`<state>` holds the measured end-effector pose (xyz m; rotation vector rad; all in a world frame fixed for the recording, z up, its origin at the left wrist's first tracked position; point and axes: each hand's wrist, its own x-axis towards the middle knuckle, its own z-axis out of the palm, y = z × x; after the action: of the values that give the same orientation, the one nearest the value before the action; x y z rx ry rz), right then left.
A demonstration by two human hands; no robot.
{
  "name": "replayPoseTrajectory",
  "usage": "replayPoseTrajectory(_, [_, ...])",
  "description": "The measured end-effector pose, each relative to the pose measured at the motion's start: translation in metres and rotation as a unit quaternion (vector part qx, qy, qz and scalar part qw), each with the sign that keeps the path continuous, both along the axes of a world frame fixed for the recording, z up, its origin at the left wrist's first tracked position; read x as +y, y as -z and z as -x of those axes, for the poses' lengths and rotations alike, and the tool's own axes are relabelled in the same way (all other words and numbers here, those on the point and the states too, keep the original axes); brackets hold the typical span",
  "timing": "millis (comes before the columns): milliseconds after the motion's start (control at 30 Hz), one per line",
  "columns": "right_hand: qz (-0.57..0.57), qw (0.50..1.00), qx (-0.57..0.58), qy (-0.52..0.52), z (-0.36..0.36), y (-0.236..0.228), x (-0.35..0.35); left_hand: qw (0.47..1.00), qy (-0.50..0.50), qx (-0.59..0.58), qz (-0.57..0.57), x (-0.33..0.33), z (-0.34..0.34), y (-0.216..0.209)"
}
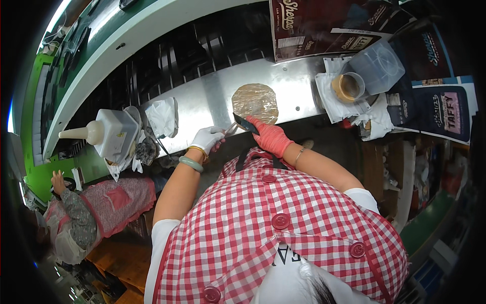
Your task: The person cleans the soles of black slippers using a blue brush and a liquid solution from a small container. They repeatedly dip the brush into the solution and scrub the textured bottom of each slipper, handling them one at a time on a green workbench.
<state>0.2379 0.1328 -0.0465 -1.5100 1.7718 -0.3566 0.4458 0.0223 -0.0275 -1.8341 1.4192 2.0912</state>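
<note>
A round brown disc [255, 101] with a shiny, tape-like film across it lies on the metal worktop near its front edge. My right hand [271, 138], in a coral-pink glove, is closed around a dark-handled tool [246, 123] at the disc's lower left edge. Its exact kind is not clear. To the left, my left hand [207, 140] wears a white glove, with its fingers pinched together. A thin greyish piece shows between the two hands, too small to name. The left fingers are partly hidden, and what they hold cannot be made out.
At left stand a white bottle with a long nozzle [109, 133] and a crumpled white cloth [163, 117]. At right, a small cup of brown stuff [348, 87] sits beside a clear plastic container [377, 66] on white cloths. Another person [96, 207] is at far left.
</note>
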Motion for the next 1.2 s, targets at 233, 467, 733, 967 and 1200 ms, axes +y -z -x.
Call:
replayPoseTrajectory(233, [-0.015, 1.0, 0.015, -0.01, 0.0, -0.01, -0.001, 0.972, -0.21, 0.102, -0.015, -0.021, -0.053, -0.001])
replayPoseTrajectory(467, [0.111, 0.99, -0.084, -0.005, 0.007, 0.023, 0.015, 0.946, -0.268, 0.182, 0.023, 0.004, -0.047, 0.013])
replayPoseTrajectory(733, [0.187, 0.961, -0.165, 0.116, 0.027, 0.005, 0.029, 0.919, -0.259, 0.248, 0.164, 0.026, -0.004, -0.009])
replayPoseTrajectory(967, [0.192, 0.884, -0.22, 0.365, 0.104, -0.087, 0.076, 0.964, 0.047, 0.259, 0.046, 0.054, 0.112, -0.057])
replayPoseTrajectory(1200, [0.429, 0.805, 0.122, 0.391, 0.266, -0.129, 0.085, 0.938, 0.105, 0.324, -0.066, 0.077, 0.26, -0.064])
